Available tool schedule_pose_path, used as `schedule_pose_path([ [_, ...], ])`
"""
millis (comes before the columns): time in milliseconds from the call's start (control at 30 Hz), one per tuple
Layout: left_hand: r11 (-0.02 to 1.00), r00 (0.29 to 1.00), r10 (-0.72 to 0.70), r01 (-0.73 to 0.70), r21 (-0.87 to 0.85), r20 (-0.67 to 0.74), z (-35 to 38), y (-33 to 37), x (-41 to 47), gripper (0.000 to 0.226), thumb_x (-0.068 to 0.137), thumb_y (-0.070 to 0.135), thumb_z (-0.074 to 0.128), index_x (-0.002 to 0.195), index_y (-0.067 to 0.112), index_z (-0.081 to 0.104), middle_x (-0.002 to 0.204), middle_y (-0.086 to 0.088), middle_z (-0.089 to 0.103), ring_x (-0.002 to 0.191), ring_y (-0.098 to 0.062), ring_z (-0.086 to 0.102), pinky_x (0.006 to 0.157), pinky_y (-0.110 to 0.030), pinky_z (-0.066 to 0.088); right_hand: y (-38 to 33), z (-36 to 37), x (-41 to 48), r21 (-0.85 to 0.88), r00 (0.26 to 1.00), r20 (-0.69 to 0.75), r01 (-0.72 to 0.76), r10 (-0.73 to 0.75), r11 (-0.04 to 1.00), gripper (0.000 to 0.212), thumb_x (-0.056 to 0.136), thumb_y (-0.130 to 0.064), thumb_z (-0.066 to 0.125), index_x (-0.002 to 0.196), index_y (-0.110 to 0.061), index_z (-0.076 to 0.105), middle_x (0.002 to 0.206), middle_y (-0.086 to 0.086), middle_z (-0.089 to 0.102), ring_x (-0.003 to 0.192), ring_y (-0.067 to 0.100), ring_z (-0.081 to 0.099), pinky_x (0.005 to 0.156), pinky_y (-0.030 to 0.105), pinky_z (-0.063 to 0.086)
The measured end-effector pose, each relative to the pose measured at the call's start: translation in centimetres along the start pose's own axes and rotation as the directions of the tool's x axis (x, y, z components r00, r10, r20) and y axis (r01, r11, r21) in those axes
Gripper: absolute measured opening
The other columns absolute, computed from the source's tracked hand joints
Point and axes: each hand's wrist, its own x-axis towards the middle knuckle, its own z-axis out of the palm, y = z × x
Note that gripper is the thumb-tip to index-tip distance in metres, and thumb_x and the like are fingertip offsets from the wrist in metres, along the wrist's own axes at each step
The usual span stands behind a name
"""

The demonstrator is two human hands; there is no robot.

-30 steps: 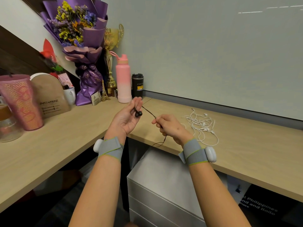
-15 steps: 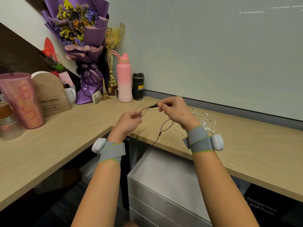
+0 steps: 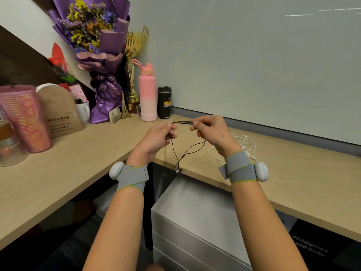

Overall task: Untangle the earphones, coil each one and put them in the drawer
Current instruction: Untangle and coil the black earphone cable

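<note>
Tension on the dark earphone cord: the left hand pinches it at the fingertips and the right hand pinches it a little further along. A short stretch runs straight between them, above the edge of the worktop. Below the hands the rest of the cord hangs in loose loops, its end dangling just over the grey drawer unit. The white earphones lie in a tangle on the worktop, just behind the right wrist. A pink bottle and a black tumbler stand side by side in the back corner.
</note>
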Motion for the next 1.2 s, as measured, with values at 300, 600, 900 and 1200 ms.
schedule_pose_path([
  [300, 0.891, 0.969, -0.020, -0.095, -0.445, -0.247, 0.8, 0.5, 1.1, 0.032, 0.105, 0.029, 0.021, 0.088, 0.018, 0.045, 0.092, -0.008, 0.070, 0.078, -0.016, 0.072, 0.085, -0.036, 0.053, 1.2, 2.9, -1.1, -0.172, 0.987, 0.156, 0.001, 0.026, 0.985, 0.013, 0.089, -0.012, 0.061, 0.094, -0.007, 0.072, 0.068, 0.000, 0.064, 0.051, 0.007, 0.055, 0.060, 0.024, 0.046],
  [600, 0.422, 0.979, -0.145, -0.069, -0.904, -0.142, -0.3, 1.1, 1.5, 0.030, 0.104, 0.033, 0.026, 0.084, 0.017, 0.042, 0.043, 0.008, 0.040, 0.034, -0.003, 0.045, 0.069, -0.034, 0.049, 1.5, 3.4, -1.6, -0.113, 0.951, 0.298, -0.049, 0.081, 0.992, 0.016, 0.087, -0.017, 0.065, 0.087, -0.002, 0.069, 0.064, 0.003, 0.061, 0.046, 0.011, 0.057, 0.047, 0.017, 0.043],
  [900, 0.254, 0.993, -0.101, -0.032, -0.967, -0.060, -1.9, 1.1, 1.5, 0.054, 0.100, 0.049, 0.019, 0.062, 0.017, 0.039, 0.041, 0.007, 0.037, 0.033, -0.003, 0.038, 0.031, -0.012, 0.032, 2.4, 2.1, -2.7, -0.242, 0.662, 0.715, -0.068, 0.225, 0.968, 0.030, 0.098, -0.007, 0.041, 0.119, 0.001, 0.060, 0.066, 0.000, 0.048, 0.066, 0.009, 0.053, 0.065, 0.013, 0.041],
  [1200, 0.471, 0.937, -0.170, -0.195, -0.861, -0.305, -4.9, 1.1, 1.9, 0.045, 0.101, 0.046, 0.023, 0.066, 0.022, 0.037, 0.056, 0.008, 0.032, 0.031, -0.002, 0.029, 0.030, -0.014, 0.013, 4.0, -0.3, -2.5, -0.273, 0.777, 0.511, -0.259, 0.368, 0.926, 0.031, 0.100, -0.021, 0.039, 0.095, -0.006, 0.065, 0.061, -0.001, 0.042, 0.041, 0.005, 0.032, 0.047, 0.020, 0.026],
])
